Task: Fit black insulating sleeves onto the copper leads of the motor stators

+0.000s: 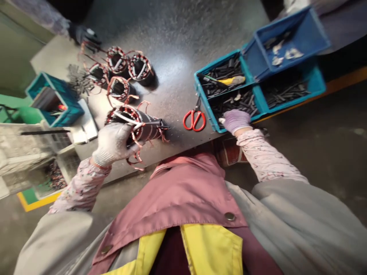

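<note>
The left hand (113, 144), in a white knit glove, is closed around a black cylindrical motor stator (150, 129) wound with red-and-white wire. The stator's long axis runs roughly level across the view, its far end pointing toward the right hand. Right of the stator, red-handled steel scissors (194, 120) lie on the dark metal counter (174, 46), between it and the right hand (235, 121). That hand, in a lilac glove, rests bunched at the rim of a teal plastic crate (205, 95) of slender dark sticks (237, 104); whether it grips anything cannot be told. Beyond the stator stand four upright wound stators (118, 88), and past them a co-worker's dark-gloved hand (84, 35).
</note>
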`<state>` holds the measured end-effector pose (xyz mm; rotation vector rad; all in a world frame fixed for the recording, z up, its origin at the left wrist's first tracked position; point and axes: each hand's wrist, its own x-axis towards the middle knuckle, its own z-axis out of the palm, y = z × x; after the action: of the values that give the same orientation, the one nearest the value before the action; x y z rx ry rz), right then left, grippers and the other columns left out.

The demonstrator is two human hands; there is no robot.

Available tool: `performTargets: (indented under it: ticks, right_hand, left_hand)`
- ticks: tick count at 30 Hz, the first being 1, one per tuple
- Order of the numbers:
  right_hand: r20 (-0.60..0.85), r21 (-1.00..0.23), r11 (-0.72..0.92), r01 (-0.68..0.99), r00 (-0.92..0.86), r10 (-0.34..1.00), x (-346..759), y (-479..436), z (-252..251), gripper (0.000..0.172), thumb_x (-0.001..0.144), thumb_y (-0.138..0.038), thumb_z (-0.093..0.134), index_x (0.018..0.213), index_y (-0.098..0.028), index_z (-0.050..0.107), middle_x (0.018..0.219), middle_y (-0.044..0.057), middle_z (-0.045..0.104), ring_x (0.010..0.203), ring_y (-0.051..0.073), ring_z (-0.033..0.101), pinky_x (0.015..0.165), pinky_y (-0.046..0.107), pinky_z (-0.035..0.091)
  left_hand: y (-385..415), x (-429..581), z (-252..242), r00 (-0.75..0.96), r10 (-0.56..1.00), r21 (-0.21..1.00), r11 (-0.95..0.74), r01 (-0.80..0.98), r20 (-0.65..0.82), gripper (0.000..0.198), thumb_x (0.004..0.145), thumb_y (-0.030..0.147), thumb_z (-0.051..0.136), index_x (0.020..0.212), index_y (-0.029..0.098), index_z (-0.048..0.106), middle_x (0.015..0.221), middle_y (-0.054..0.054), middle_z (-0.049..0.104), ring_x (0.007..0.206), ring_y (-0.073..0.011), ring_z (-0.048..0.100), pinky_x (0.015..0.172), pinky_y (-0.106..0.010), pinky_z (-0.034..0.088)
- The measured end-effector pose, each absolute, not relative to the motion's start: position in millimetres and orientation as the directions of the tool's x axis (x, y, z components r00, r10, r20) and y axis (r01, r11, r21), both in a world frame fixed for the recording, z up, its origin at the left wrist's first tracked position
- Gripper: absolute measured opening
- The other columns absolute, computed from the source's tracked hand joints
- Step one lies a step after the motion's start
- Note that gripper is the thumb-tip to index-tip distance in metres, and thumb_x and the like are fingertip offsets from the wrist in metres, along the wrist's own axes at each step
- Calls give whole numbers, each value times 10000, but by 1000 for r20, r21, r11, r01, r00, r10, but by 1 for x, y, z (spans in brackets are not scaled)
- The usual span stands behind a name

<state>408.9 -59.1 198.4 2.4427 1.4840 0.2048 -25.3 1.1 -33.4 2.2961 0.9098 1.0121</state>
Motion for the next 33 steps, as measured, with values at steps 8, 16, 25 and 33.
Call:
performTargets:
  ticks: [8,16,25,33]
  right_hand:
    - [73,-236,-274,932,298,952,401,-59,220,232,803,-493,739,767,-265,708,766,105,706,991,301,705,942,480,558]
    - [-298,-510,-607,609,537,789,278,-66,71,344,781,-461,772,891,-139,722,616,32,652,532,131,617,493,243,525]
    - [-330,-573,-642,510,574,750,260,-49,31,255,725,-334,836,822,-122,733,662,19,682,524,116,627,478,209,526]
    - [-253,-446,-483,754,411,876,259,-45,28,108,794,-180,721,872,-145,788,825,59,761,710,180,706,679,283,597]
  left_hand:
    - [-1,-20,-33,492,744,663,-649,372,452,480,805,591,575,1071,204,677,786,-110,704,748,-282,680,688,-410,509]
    - [-1,-18,-30,496,721,633,-679,371,483,509,813,601,555,987,148,710,726,-101,682,688,-254,658,658,-366,469]
    - [0,-19,-39,513,716,670,-671,317,473,494,793,577,588,1065,176,679,772,-85,673,787,-274,675,730,-382,488]
    - [0,-32,-36,548,704,604,-694,393,453,467,823,592,577,1047,191,661,762,-102,679,775,-291,680,694,-448,519]
